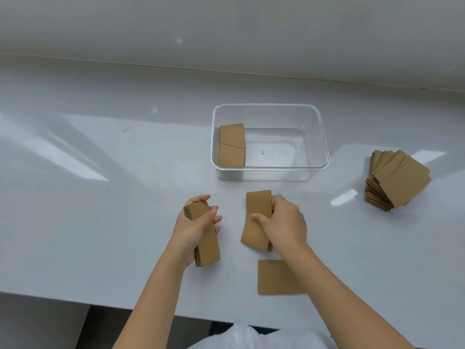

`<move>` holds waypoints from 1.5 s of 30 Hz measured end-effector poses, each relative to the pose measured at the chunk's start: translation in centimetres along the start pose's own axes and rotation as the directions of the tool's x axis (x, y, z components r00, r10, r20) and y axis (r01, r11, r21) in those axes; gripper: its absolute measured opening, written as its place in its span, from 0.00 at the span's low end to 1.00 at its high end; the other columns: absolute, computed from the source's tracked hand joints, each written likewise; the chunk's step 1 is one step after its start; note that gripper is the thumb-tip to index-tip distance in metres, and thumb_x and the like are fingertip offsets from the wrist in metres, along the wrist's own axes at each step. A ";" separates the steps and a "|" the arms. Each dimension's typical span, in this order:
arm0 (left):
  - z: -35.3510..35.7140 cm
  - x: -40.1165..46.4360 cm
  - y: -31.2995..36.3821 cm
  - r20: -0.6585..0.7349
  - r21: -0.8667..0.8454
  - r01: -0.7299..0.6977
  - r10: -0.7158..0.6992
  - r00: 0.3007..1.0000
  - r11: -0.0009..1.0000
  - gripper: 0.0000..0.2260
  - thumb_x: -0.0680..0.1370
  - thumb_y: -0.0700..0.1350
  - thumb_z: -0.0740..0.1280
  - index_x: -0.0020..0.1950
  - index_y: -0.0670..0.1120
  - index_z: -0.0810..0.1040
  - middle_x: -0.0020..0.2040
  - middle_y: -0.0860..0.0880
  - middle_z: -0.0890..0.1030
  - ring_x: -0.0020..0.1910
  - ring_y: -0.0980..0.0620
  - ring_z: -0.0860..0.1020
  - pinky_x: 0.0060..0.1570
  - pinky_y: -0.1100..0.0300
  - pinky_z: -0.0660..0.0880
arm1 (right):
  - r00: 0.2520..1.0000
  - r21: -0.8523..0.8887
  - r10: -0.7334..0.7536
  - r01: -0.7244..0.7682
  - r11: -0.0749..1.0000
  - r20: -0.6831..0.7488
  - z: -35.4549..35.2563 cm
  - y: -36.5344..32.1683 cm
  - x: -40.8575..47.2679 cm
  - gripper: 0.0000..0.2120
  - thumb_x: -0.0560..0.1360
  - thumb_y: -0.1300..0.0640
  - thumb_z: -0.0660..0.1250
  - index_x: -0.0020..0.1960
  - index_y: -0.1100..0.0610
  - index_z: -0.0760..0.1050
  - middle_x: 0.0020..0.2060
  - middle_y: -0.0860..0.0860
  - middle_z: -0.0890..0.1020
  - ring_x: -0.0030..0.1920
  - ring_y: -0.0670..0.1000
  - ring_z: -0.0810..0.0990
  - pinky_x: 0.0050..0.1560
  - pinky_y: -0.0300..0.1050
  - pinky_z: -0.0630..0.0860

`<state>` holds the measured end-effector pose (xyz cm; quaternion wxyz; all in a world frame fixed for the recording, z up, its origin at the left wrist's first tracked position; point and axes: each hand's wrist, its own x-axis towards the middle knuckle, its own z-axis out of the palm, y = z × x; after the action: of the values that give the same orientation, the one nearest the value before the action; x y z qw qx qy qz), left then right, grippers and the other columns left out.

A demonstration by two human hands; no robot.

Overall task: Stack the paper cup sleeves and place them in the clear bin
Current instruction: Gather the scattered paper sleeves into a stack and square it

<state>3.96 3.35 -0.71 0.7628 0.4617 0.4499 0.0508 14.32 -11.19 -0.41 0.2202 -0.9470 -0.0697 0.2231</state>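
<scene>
My left hand (pixel 195 226) grips a thin stack of brown cup sleeves (pixel 207 244), held on edge just above the table. My right hand (pixel 283 222) pinches a second small stack of sleeves (pixel 256 217) lying on the table in front of the clear bin (pixel 324 147). Inside the bin, at its left end, stands a stack of sleeves (pixel 232 144). One single sleeve (pixel 275 277) lies flat under my right forearm. A large fanned pile of sleeves (pixel 396 181) sits at the right.
The white table (pixel 100 197) runs to a wall at the back. Its front edge is close to my body, with a dark gap below. A white garment (pixel 241 336) shows at the bottom.
</scene>
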 end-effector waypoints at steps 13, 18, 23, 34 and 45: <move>-1.1 0.4 0.4 0.009 0.076 -0.030 0.029 1.000 0.997 0.13 0.73 0.37 0.70 0.52 0.52 0.77 0.48 0.46 0.80 0.42 0.48 0.81 0.48 0.48 0.79 | 0.996 0.054 -0.005 0.000 0.999 0.084 -0.1 -1.9 1.8 0.23 0.68 0.58 0.75 0.55 0.57 0.65 0.51 0.58 0.75 0.48 0.58 0.74 0.42 0.46 0.68; -0.7 0.2 0.9 0.047 0.022 0.004 -0.005 0.999 1.000 0.12 0.73 0.40 0.71 0.53 0.53 0.78 0.52 0.45 0.80 0.45 0.48 0.81 0.45 0.50 0.80 | 0.982 0.303 -0.058 0.000 0.953 0.182 -1.0 -1.7 1.6 0.19 0.72 0.60 0.71 0.60 0.59 0.69 0.51 0.52 0.76 0.47 0.53 0.76 0.44 0.45 0.73; 0.6 -0.6 1.8 0.233 -0.183 0.023 0.020 0.972 0.983 0.26 0.65 0.62 0.68 0.59 0.52 0.75 0.55 0.46 0.83 0.50 0.49 0.83 0.43 0.53 0.82 | 0.935 0.672 -0.176 -0.083 0.736 0.308 -3.2 -2.7 0.2 0.11 0.79 0.60 0.61 0.61 0.57 0.73 0.52 0.57 0.83 0.52 0.57 0.82 0.57 0.57 0.78; 3.6 -1.7 1.6 0.354 -0.230 0.000 0.084 0.932 0.973 0.39 0.55 0.65 0.76 0.63 0.53 0.74 0.51 0.43 0.84 0.48 0.45 0.83 0.42 0.52 0.81 | 0.930 0.737 -0.283 0.018 0.676 0.237 -3.1 -3.4 -2.5 0.10 0.75 0.64 0.67 0.49 0.50 0.78 0.46 0.52 0.83 0.46 0.50 0.82 0.50 0.42 0.79; 4.9 -2.5 0.9 0.324 -0.225 -0.046 0.120 0.938 0.973 0.20 0.68 0.43 0.72 0.59 0.57 0.76 0.55 0.48 0.83 0.55 0.45 0.82 0.56 0.46 0.77 | 0.972 0.484 -0.222 0.159 0.861 0.076 -3.1 -2.6 -2.5 0.06 0.67 0.57 0.75 0.42 0.55 0.79 0.33 0.47 0.77 0.33 0.44 0.73 0.36 0.35 0.71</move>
<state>6.41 -0.57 2.37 0.8706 0.3974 0.2852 0.0519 13.38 -10.61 4.26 0.4613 -0.8362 -0.1203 0.2711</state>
